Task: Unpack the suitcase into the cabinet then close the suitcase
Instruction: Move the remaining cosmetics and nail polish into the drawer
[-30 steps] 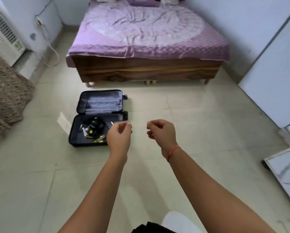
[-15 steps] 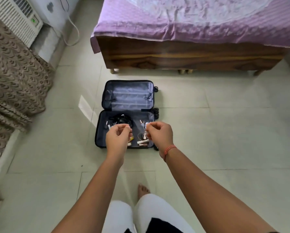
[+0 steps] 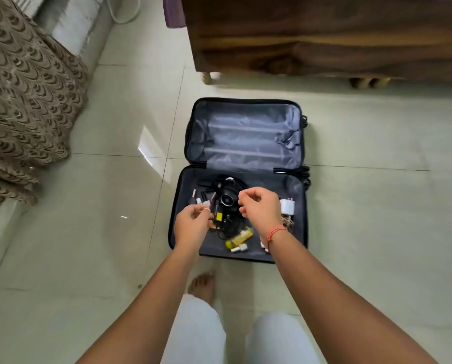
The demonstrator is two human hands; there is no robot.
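Glossy pale tiled floor [image 3: 109, 248], wooden bed frame [image 3: 324, 35], brown patterned curtain [image 3: 23, 88]

Pale tiled floor [image 3: 364, 219] under open suitcase [image 3: 246, 135], wooden bed [image 3: 324, 35].
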